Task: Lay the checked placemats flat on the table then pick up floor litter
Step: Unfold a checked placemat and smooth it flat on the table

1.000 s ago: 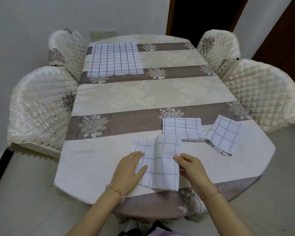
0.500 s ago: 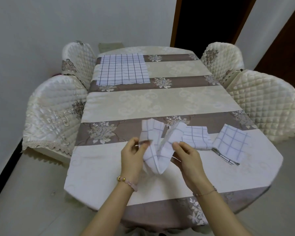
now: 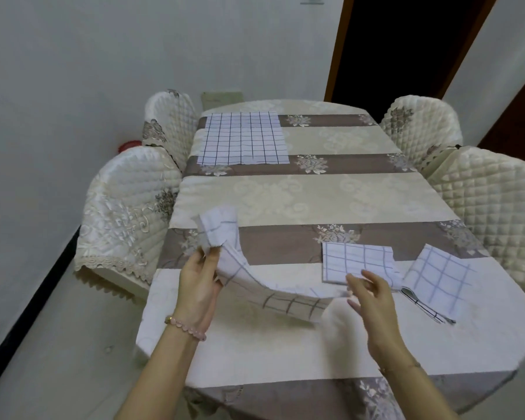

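The person stands at the six o'clock end of the table (image 3: 315, 195). The left hand (image 3: 197, 289) pinches one end of the held mat (image 3: 285, 300) between thumb and fingertips at about eight o'clock. That end is raised off the table and flops over above the hand. From there the mat sags in a band across to the right hand (image 3: 373, 307), near five o'clock. Its fingers are spread and loosely bent at the mat's other end, but blur hides the contact, so I cannot tell whether they grip it. Just beyond the right hand a folded mat (image 3: 358, 262) lies on the table. Just beside it, toward four o'clock, a second folded mat (image 3: 434, 283) lies askew near the edge. A flat mat (image 3: 243, 139) is spread out at eleven o'clock, at the far end. Quilted left chairs (image 3: 128, 207) stand at nine and ten o'clock, and right chairs (image 3: 497, 195) at two and three. A bead bracelet (image 3: 185, 325) circles the left wrist.
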The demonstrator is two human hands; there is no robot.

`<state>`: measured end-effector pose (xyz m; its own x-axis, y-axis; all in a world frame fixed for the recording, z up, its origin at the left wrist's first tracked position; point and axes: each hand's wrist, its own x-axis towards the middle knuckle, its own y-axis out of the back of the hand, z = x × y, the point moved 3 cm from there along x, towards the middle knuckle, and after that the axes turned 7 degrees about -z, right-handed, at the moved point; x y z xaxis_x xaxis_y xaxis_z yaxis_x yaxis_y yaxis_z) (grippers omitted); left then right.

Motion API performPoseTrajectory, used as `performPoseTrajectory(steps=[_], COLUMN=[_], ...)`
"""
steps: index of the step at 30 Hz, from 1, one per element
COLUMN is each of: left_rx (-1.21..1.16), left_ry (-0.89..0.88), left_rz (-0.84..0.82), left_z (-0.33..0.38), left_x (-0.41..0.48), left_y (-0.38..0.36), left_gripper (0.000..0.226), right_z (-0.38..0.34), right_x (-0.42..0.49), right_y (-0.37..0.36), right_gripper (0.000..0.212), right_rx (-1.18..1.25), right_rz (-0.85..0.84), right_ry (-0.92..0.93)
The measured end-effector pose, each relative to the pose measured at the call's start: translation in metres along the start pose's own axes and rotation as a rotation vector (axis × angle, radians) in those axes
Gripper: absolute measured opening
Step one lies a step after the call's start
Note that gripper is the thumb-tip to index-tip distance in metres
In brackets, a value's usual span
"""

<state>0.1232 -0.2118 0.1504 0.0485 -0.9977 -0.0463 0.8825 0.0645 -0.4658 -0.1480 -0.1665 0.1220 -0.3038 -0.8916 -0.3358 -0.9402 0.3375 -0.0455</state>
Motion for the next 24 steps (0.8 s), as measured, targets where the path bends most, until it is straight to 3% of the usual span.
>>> performPoseTrajectory(steps=[2,6,10,14,17,20,24], left_rx=[0.082,0.112,-0.025,-0.142,-0.146,-0.031,0.351], left_ry=[-0.008,0.050,0.115,0.191,0.196,0.155,0.123], left_rz=[-0.103,-0.266,-0.344,-0.388,-0.326,-0.195,0.069], left_z=[0.021,0.053,0.069,0.078,0.079,0.075,0.074], left_x=[0.019,0.047,0.064,0.070,0.076,0.083,0.085], left_y=[-0.005,-0.025,-0.032,-0.032,-0.025,-0.010,0.016], left_gripper=[0.035,0.020,0.031,0.042,0.037,0.025,0.026], right_z=[-0.030,-0.080,-0.097,-0.099,-0.101,-0.103,-0.103], right_x=[0.013,0.038,0.056,0.065,0.065,0.063,0.058], right_y=[-0.006,-0.044,-0.078,-0.097,-0.104,-0.104,-0.097], right_gripper=[0.030,0.052,0.069,0.048,0.015,0.023,0.017], right_rx=[-0.101,-0.315,-0.305,-0.081,-0.014,0.006,-0.023], right_rz=[-0.047,-0.345,-0.565,-0.710,-0.692,-0.629,-0.494], right_ry=[0.132,0.295,0.220,0.069,0.052,0.073,0.089])
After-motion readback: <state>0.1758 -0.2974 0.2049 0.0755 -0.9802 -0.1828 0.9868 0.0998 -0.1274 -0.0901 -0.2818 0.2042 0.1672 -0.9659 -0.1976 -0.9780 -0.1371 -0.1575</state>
